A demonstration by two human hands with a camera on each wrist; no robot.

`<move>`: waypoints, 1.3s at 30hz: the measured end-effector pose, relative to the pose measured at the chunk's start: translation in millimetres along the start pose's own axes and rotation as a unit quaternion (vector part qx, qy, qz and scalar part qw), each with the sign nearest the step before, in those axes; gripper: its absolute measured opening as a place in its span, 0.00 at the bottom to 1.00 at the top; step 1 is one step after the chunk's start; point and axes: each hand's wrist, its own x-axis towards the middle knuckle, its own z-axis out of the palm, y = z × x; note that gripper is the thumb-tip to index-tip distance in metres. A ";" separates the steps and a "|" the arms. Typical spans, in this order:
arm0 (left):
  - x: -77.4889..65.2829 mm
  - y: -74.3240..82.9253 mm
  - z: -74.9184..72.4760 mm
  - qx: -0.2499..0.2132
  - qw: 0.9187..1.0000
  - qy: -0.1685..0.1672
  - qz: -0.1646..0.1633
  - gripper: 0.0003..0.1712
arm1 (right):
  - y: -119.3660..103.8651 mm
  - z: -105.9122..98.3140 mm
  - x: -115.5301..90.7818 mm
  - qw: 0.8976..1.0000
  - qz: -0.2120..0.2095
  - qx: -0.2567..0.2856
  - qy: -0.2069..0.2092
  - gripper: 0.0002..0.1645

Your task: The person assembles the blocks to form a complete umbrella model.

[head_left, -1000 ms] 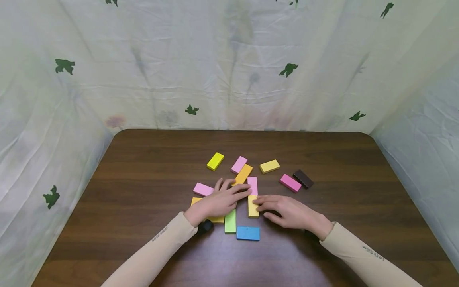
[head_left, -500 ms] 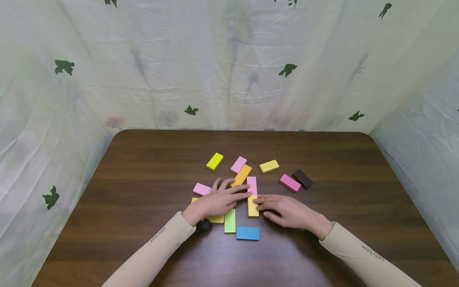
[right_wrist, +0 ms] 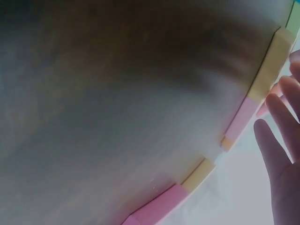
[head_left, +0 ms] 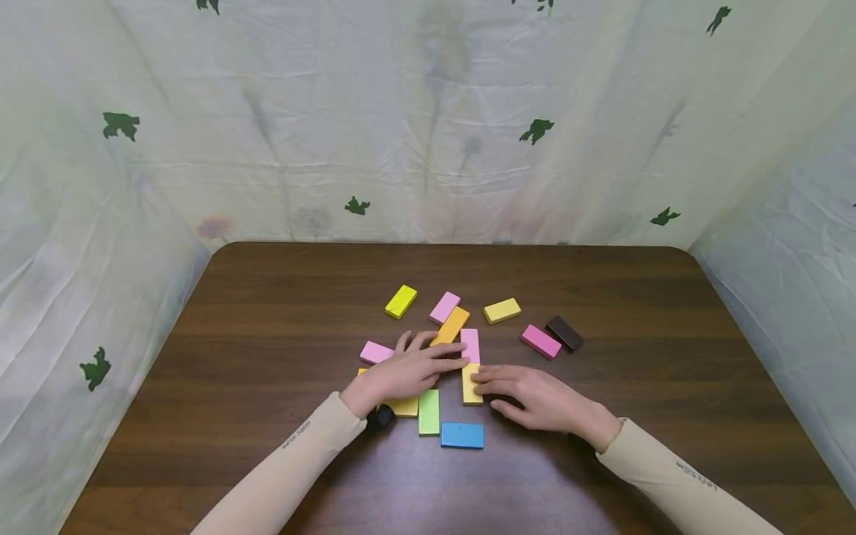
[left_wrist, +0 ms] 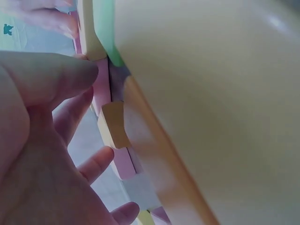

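In the head view my left hand (head_left: 404,374) spreads over a cluster of small coloured blocks, its fingertips at a light pink block (head_left: 471,339). That pink block lies end to end with a pale yellow block (head_left: 472,394). Fingertips of my right hand (head_left: 545,397) rest on the pale yellow block from its right side, the thumb apart from it. An orange block (head_left: 452,324) lies just beyond my left fingers. Under the left palm, blocks are partly hidden, among them a golden one (head_left: 404,409). The left wrist view shows the left fingers (left_wrist: 96,164) apart, beside the row.
A green block (head_left: 429,413) and a blue block (head_left: 462,435) lie nearest the person. Farther back are bright yellow (head_left: 401,302), pink (head_left: 444,307) and pale yellow (head_left: 502,310) blocks. A magenta block (head_left: 541,342) and a dark brown block (head_left: 565,334) lie right on the wooden table (head_left: 267,297).
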 end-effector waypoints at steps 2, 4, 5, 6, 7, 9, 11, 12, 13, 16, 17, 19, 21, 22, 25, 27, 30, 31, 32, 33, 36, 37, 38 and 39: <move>0.0 -1.2 0.2 0.000 1.000 -0.001 0.000 0.28 | -2.1 1.6 -0.9 1.000 -0.014 0.002 0.005 0.18; 0.0 -2.1 0.1 -0.003 1.000 -0.002 0.002 0.28 | -4.6 3.3 -1.6 0.999 -0.035 0.006 0.012 0.19; -0.1 -2.3 0.0 -0.004 1.000 -0.002 0.003 0.28 | -6.1 4.2 -1.8 0.999 -0.047 0.007 0.014 0.19; -0.2 -2.5 -0.1 -0.005 1.000 -0.001 0.004 0.28 | -7.7 5.0 -1.9 0.998 -0.059 0.007 0.015 0.19; -0.3 -2.4 -0.4 -0.005 1.000 0.000 0.006 0.28 | -9.4 6.1 -1.8 0.997 -0.070 0.008 0.015 0.19; -0.4 -2.3 -0.9 0.000 1.000 0.002 0.009 0.29 | -13.0 8.1 -1.5 0.996 -0.091 0.012 0.011 0.19; -0.6 -2.0 -1.3 0.010 1.000 0.004 0.014 0.29 | -16.7 10.6 -1.0 0.994 -0.109 0.015 0.004 0.19; -0.6 -1.9 -1.2 0.015 1.000 0.005 0.016 0.29 | -18.4 11.9 -0.9 0.993 -0.118 0.016 0.000 0.19; -0.6 -1.8 -1.2 0.021 1.000 0.005 0.017 0.30 | -20.0 13.1 -0.7 0.992 -0.126 0.017 -0.003 0.19; -0.3 -1.9 -1.0 0.030 0.999 0.006 0.019 0.30 | -23.7 15.7 -1.0 0.990 -0.140 0.010 -0.007 0.20; -0.2 -1.9 -1.0 0.030 0.999 0.006 0.019 0.30 | -24.4 16.2 -1.2 0.990 -0.142 0.008 -0.008 0.20; -0.1 -2.0 -1.0 0.030 0.999 0.005 0.019 0.30 | -25.2 16.4 -1.6 0.990 -0.143 0.003 -0.006 0.20; -0.2 -2.0 -1.3 0.026 0.999 0.006 0.020 0.30 | -25.4 16.0 -1.7 0.990 -0.139 -0.001 -0.006 0.19; -0.3 -2.1 -1.4 0.025 0.999 0.006 0.020 0.30 | -25.4 15.7 -1.7 0.990 -0.138 -0.002 -0.004 0.19; -0.5 -2.1 -1.7 0.019 1.000 0.006 0.020 0.30 | -24.7 14.7 -1.9 0.991 -0.133 -0.005 0.001 0.19; -0.7 -2.2 -1.8 0.017 1.000 0.006 0.020 0.30 | -24.3 14.2 -2.3 0.992 -0.129 -0.007 0.002 0.18; -0.5 -2.0 -1.7 0.007 1.000 0.003 0.017 0.30 | -23.6 13.2 -3.0 0.992 -0.126 -0.011 0.005 0.18; -0.6 -2.0 -1.7 0.006 1.000 0.003 0.017 0.30 | -23.4 12.6 -3.3 0.993 -0.121 -0.013 0.006 0.17; -0.6 -2.1 -1.6 0.004 1.000 0.003 0.017 0.30 | -23.3 12.2 -3.5 0.993 -0.117 -0.014 0.008 0.17; -0.6 -2.1 -1.6 0.004 1.000 0.003 0.017 0.30 | -23.1 11.8 -3.8 0.993 -0.114 -0.016 0.010 0.17; -0.7 -2.3 -1.6 0.011 1.000 0.006 0.020 0.30 | -22.4 11.9 -4.4 0.993 -0.112 -0.023 0.015 0.18; -0.7 -2.3 -1.5 0.012 1.000 0.008 0.020 0.30 | -22.2 12.3 -4.6 0.993 -0.116 -0.028 0.016 0.19; -0.7 -2.3 -1.4 0.014 1.000 0.009 0.021 0.30 | -22.0 12.9 -4.8 0.992 -0.122 -0.031 0.017 0.20; -0.7 -2.4 -1.3 0.017 1.000 0.010 0.021 0.30 | -21.9 13.4 -4.9 0.991 -0.127 -0.034 0.016 0.21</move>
